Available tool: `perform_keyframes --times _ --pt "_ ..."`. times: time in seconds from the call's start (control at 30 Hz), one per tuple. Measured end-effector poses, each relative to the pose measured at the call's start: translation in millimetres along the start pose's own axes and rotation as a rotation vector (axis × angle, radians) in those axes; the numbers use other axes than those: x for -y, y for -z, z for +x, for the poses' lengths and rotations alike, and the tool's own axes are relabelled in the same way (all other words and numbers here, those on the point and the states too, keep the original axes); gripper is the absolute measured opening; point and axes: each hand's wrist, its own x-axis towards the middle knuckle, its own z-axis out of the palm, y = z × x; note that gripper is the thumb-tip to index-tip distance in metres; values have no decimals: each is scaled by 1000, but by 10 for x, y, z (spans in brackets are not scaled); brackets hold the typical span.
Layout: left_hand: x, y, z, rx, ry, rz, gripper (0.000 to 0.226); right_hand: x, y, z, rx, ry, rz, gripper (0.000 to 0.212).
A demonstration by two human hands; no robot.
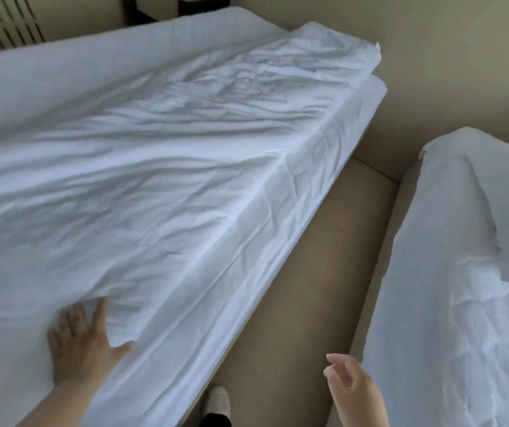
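A white wrinkled sheet (pixel 160 167) covers the bed (pixel 367 118) that fills the left and middle of the view. My left hand (pixel 82 337) lies flat on the sheet near the bed's front edge, fingers spread and straight, pressing the cloth. A fold of the sheet bunches just beyond its fingertips. My right hand (pixel 350 385) hangs in the air over the gap between the beds, fingers loosely curled, holding nothing.
A second bed with white bedding (pixel 462 288) stands at the right. Beige carpet (pixel 318 272) runs between the two beds. My foot in a pale slipper (pixel 217 400) stands on it at the bottom. A slatted panel (pixel 3 23) is at the far left.
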Motion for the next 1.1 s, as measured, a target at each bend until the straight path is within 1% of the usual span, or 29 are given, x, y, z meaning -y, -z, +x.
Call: perform_keyframes --times 0.03,0.07,0.1,0.13,0.17,0.23,0.27,0.3,0.33,0.37,0.4,0.47,0.5,0.53,0.6,0.67,0.7,0.73,0.8,0.87,0.93,1.0,1.07,1.1 --pt "-44 1 54 8 30 -4 100 96 56 231 34 21 -30 53" --pt "-51 -32 129 17 61 4 100 216 129 451 64 38 -54 58" --pt "-76 -27 191 17 91 13 102 327 190 682 80 55 -81 61" --pt "-143 22 202 69 123 11 106 414 243 916 90 74 -113 60" --pt "-201 98 220 126 166 13 106 494 297 1136 105 101 -145 55" --pt "-307 300 298 195 300 28 92 724 421 1520 126 153 -153 26" --pt "-328 361 362 224 366 29 92 835 473 1716 136 162 -158 16" --pt "-338 410 420 231 386 14 99 936 508 1920 142 175 -177 15" --pt "-354 441 483 230 382 6 108 1057 532 2107 145 193 -212 19" --pt "-390 465 581 176 388 -21 114 1187 542 2310 146 215 -240 23" --pt "-462 467 681 88 399 -76 116 1323 545 2523 152 234 -262 25" --pt "-873 600 893 -75 362 -161 112 1631 515 2996 173 280 -286 29" --pt "-1122 653 1028 -115 335 -191 108 1788 491 3249 187 310 -293 29" --pt "-1377 680 1206 -149 317 -190 103 1937 458 3529 206 342 -299 30" --pt "-1854 653 1656 -157 265 -144 96 2200 370 4103 249 412 -324 30" --pt "-2357 501 2170 -184 214 -102 92 2416 273 4723 291 511 -372 32" --pt "-2634 428 2437 -209 224 -104 92 2506 236 5064 321 562 -396 33" --pt "-2915 343 2687 -256 271 -127 93 2605 225 5396 355 604 -425 35" --pt "-3479 239 3122 -314 451 -232 88 2836 314 5994 416 652 -518 38" --pt "-3871 199 3575 -372 632 -325 74 3110 472 6480 431 660 -588 40" --pt "-4141 220 3911 -390 767 -386 74 3462 559 6876 426 737 -636 41" --pt "-4278 194 4168 -400 814 -387 72 3919 457 7221 415 880 -636 40" --pt "-4313 164 4353 -386 810 -354 69 4432 174 7441 421 1044 -648 38" --pt "-4296 136 4423 -366 801 -343 70 4665 -5 7517 426 1079 -633 37"
